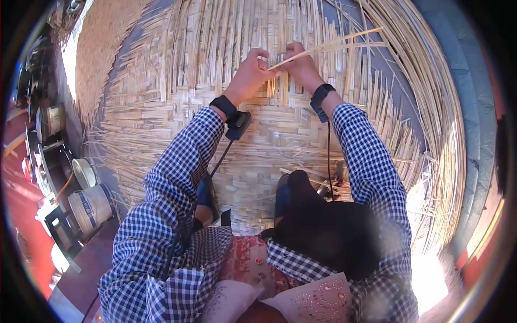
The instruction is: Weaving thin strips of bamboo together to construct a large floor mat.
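Two bare hands work at the far side of a straw mat (231, 145) spread on the floor, beyond the person's feet.

Left hand (251, 75): the thumb and fingers are drawn together in a pinch, apparently on the near end of a pale straw strip (347, 39). Right hand (303, 70): the fingers are curled down close to the mat, and the strip crosses in front of them. Whether they grip it, or another strip beneath, cannot be told. The strip slants up to the right and ends in two prongs; one split piece or two pieces cannot be distinguished.

Status, as judged from the present layout: the area between the feet and the hands is already woven into a tight, patterned surface. Beyond the hands, long loose strips (229, 32) run away from the woven part, side by side and largely uncrossed; this section remains to be interlaced. The side edges are ragged, with strip ends projecting, so edge finishing appears not yet done. The weaving is therefore judged to be partway complete.

To the right of the mat lies a curved bundle of long stalks (441, 97). A spool (91, 209) stands at the left.
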A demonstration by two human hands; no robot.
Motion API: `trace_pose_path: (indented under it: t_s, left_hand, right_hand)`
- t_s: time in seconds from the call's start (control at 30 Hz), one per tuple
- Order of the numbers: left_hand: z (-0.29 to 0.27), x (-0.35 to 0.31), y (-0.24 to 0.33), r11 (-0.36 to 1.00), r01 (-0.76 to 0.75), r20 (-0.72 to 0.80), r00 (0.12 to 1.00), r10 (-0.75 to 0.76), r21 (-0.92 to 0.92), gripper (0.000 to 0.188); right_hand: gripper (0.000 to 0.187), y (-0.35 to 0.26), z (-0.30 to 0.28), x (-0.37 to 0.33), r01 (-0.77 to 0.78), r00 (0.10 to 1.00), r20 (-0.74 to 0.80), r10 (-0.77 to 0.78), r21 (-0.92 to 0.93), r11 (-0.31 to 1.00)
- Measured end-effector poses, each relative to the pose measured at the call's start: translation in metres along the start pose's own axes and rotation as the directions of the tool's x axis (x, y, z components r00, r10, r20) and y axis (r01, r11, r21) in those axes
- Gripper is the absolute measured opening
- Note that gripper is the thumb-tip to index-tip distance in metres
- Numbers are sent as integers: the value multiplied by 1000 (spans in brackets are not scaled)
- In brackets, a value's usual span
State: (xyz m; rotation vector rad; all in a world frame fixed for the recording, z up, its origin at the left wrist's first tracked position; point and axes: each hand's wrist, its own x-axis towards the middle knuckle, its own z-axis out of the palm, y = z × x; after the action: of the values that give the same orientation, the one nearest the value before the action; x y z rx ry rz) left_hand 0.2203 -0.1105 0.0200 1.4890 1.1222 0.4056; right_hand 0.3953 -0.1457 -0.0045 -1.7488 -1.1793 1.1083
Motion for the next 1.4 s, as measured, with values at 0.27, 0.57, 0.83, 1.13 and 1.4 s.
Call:
trace_pose_path:
  t_s: [0.27, 0.57, 0.83, 1.13, 1.4]
  left_hand:
    - [0, 10, -12, 965, -10, -202, 977, 65, 262, 32]
    - [1, 16, -10, 964, 57, -196, 981, -6, 258, 19]
    - [-12, 10, -8, 940, 129, -2, 991, -137, -316, 10]
    - [-45, -15, 19, 951, 0, 114, 993, 37, -310, 26]
    - [-75, -40, 33, 869, -451, -35, 884, 467, 204, 21]
  right_hand:
    - [18, -30, 17, -12, 269, 963, 166, -213, -677, 685]
    - [24, -18, 6, -11, 228, 953, 259, -159, -263, 938]
    - [13, -16, -5, -20, -182, 788, 595, 158, -20, 983]
    - [26, -12, 10, -36, 60, 971, 233, -47, -48, 997]
    - [40, -23, 17, 10, -187, 944, 288, 159, 73, 980]
